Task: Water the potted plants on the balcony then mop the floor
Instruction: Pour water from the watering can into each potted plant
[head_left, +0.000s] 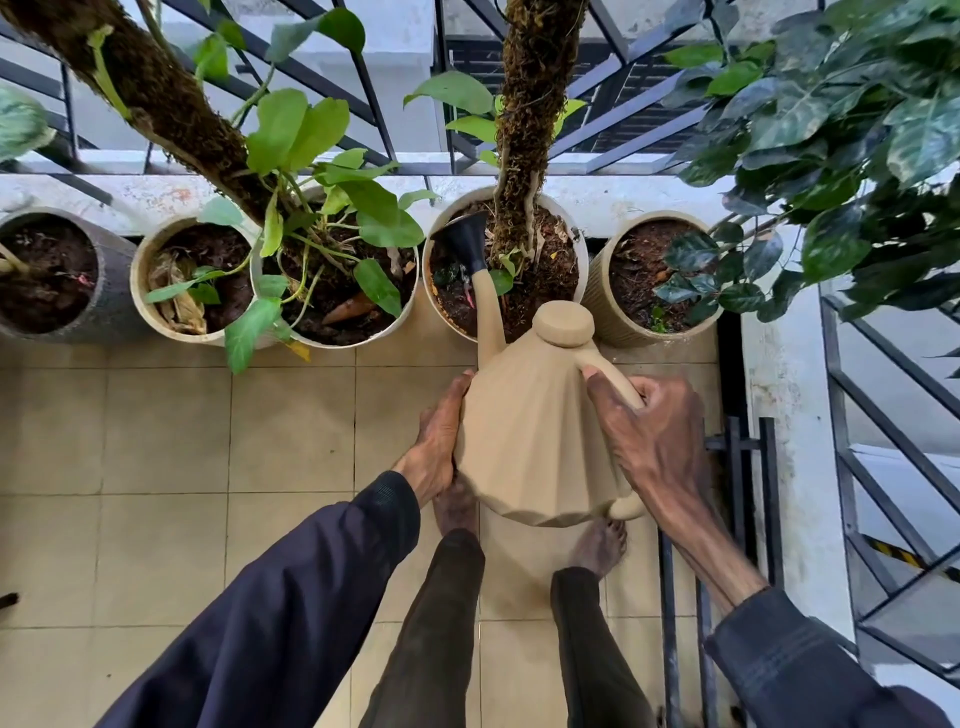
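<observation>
A beige faceted watering can (535, 426) with a black rose hangs tilted over a white pot (583, 244) that holds a moss pole plant. My right hand (649, 436) grips the can's handle. Flat against the can's left side lies my left hand (441, 436), its fingers straight. The black rose (467, 241) points into the pot's soil. Several more pots line the balcony wall: a leafy one (405, 312), a small cream one (139, 280), a grey one (111, 306) at far left and a ribbed beige one (602, 306) at right.
Beige floor tiles (171, 467) stretch to the left and toward me. My bare feet (597, 545) stand under the can. A dark metal railing (748, 478) and a white wall (789, 467) close off the right side. Large dark leaves (841, 156) overhang at upper right.
</observation>
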